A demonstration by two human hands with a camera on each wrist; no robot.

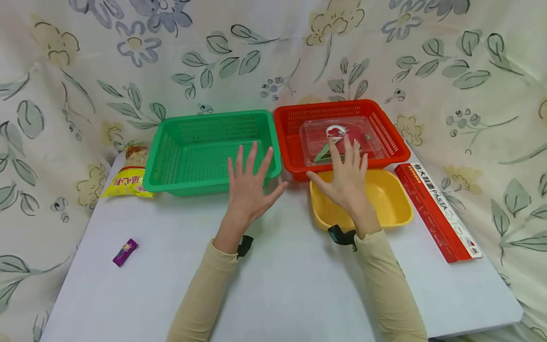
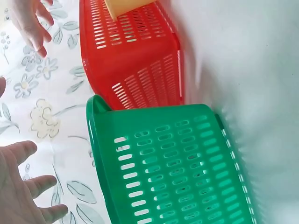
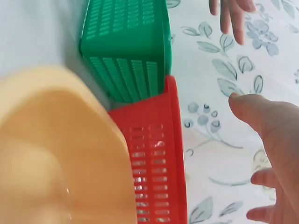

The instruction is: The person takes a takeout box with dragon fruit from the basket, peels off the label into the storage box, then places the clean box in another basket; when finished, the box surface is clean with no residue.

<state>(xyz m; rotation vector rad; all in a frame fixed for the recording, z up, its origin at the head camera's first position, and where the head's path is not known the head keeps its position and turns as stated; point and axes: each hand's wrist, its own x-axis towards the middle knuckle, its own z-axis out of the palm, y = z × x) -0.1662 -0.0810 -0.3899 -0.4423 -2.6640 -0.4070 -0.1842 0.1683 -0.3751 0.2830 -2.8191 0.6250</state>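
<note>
Fingers spread, my left hand (image 1: pixel 249 192) is held up in front of the green basket (image 1: pixel 171 187), overlapping its right front corner in the head view. My right hand (image 1: pixel 348 185), also with fingers spread, is raised over the yellow basin (image 1: pixel 391 202). Its fingertips overlap the clear plastic box (image 1: pixel 309 135) inside the red basket (image 1: pixel 295 166). That box has a round white label and a dark red and green thing in it. Neither hand holds anything. Both wrist views show the fingers apart from the baskets.
A yellow snack bag (image 1: pixel 128 183) leans by the green basket's left side. Farther forward on the white table (image 1: pixel 273 285) lies a small purple packet (image 1: pixel 126 252). At the right is a long red-and-white pasta box (image 1: pixel 438 213). A floral cloth (image 1: pixel 256 57) hangs behind and beside the table.
</note>
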